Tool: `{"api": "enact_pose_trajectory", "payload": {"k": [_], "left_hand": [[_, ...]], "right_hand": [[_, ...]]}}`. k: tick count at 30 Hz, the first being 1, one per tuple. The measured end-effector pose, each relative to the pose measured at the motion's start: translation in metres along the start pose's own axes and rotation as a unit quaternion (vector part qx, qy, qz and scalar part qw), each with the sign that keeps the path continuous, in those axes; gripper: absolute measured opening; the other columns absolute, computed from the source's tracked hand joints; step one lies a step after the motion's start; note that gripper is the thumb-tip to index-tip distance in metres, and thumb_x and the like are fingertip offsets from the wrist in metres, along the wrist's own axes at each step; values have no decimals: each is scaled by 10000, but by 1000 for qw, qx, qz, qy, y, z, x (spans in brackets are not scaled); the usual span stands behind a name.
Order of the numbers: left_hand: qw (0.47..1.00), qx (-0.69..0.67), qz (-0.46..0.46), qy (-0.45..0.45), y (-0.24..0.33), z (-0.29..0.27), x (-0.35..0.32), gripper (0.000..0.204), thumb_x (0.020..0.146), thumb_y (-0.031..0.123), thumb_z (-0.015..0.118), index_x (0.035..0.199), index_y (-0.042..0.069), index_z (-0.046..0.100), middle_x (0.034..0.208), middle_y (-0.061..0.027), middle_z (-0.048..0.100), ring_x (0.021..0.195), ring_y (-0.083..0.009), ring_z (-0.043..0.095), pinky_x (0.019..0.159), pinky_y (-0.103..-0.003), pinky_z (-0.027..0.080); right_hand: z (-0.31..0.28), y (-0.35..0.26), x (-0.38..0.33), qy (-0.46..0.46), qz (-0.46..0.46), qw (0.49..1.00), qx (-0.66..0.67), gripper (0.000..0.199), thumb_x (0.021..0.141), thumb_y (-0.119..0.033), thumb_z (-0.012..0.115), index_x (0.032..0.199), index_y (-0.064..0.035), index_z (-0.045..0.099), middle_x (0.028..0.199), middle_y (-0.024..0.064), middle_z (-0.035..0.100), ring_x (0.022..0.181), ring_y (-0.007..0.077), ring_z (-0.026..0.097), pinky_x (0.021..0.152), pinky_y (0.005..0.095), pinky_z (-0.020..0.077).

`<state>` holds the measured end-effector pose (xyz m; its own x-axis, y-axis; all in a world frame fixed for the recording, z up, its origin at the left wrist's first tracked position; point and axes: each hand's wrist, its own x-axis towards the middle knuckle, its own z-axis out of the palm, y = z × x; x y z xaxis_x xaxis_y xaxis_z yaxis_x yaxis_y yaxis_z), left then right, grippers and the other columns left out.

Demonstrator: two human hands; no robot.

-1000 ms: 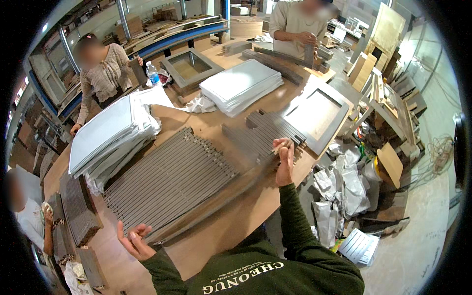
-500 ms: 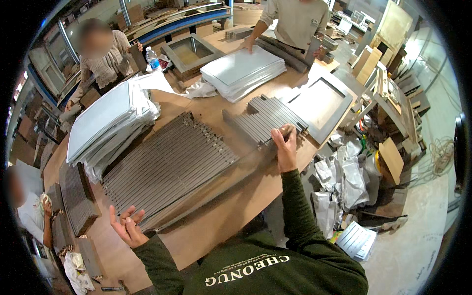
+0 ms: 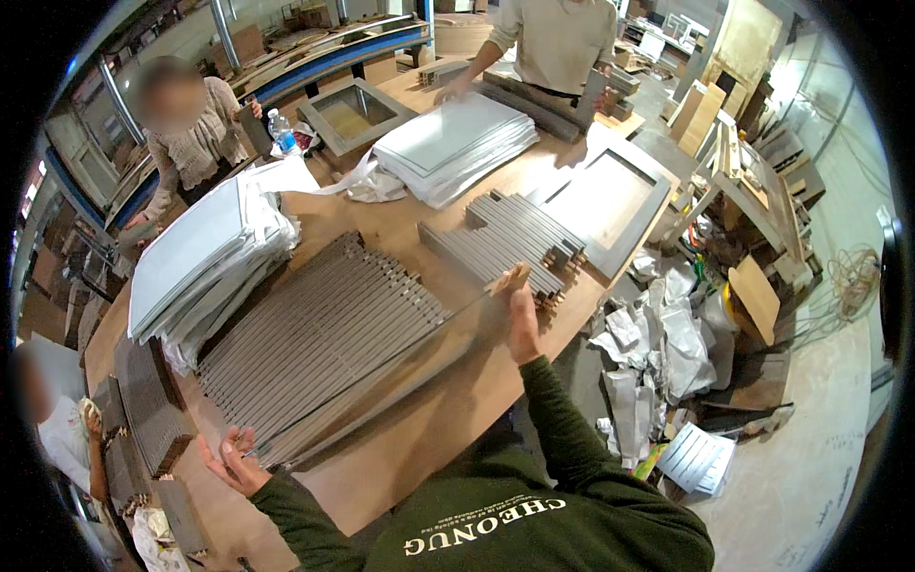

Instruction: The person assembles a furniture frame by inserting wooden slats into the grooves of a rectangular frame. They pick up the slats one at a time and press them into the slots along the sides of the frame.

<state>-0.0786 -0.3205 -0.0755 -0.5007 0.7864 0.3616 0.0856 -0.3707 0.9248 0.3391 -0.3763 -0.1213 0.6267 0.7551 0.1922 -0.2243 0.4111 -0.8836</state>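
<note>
Across the near edge of a wide row of grey strips (image 3: 315, 319) runs one long grey strip (image 3: 443, 327), blurred along its length. My right hand (image 3: 521, 319) is closed around its far right end, fingers pinched together. At the other end, my left hand (image 3: 232, 460) is palm up with its fingers apart, beside the strip's near left end; whether it touches the strip is hard to see. The row lies flat on the brown table (image 3: 410, 419). Just beyond my right hand sits a smaller stack of grey strips (image 3: 510, 238).
Wrapped white panels (image 3: 195, 243) are piled at left, with more panels (image 3: 457, 143) at the far middle. Grey frames lie at the back (image 3: 357, 114) and right (image 3: 629, 205). People stand at the far side and left. Crumpled white wrapping (image 3: 658, 353) covers the floor at right.
My right hand has moved left and slightly nearer with the strip's end, away from the smaller stack. My left hand has shifted slightly left and nearer. The whole view has tilted a little.
</note>
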Motion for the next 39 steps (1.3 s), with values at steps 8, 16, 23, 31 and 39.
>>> {"api": "enact_pose_trajectory", "payload": {"k": [8,16,23,31,39], "left_hand": [[999,-33,3,43,-9,-58,23,422,867,228,434,1213,-12,444,518,4,396,400,-84,311,352,-217,329],[997,39,48,38,5,-27,-10,375,887,263,451,1163,14,494,569,-24,529,453,-99,483,380,-207,291],[998,42,25,32,6,-16,-8,391,905,335,438,1109,9,507,585,-33,552,485,-93,495,410,-210,318],[1000,1,16,-18,16,9,-33,393,917,349,417,1053,-12,493,585,-82,533,532,-139,505,526,-280,442],[999,40,11,-1,19,2,-36,386,883,359,437,1049,16,497,634,-109,589,603,-201,595,629,-341,465]], "right_hand": [[51,-43,-9,-54,-69,996,0,350,888,-240,525,1151,-35,418,1043,23,496,959,115,474,855,249,376],[38,-26,-8,-53,-64,992,-97,551,841,-499,507,1175,-76,393,1115,57,458,1029,154,435,903,298,344],[15,12,7,-57,-32,996,-59,544,871,-288,557,1277,-26,306,1142,45,439,1025,114,424,893,233,344],[15,-19,22,-13,-26,996,-88,682,862,-463,495,1348,-57,240,1309,90,354,1227,177,307,1001,296,221],[54,-26,29,81,-78,977,-182,453,807,-202,597,1184,-44,401,1077,78,431,1022,186,415,888,314,355]]}}
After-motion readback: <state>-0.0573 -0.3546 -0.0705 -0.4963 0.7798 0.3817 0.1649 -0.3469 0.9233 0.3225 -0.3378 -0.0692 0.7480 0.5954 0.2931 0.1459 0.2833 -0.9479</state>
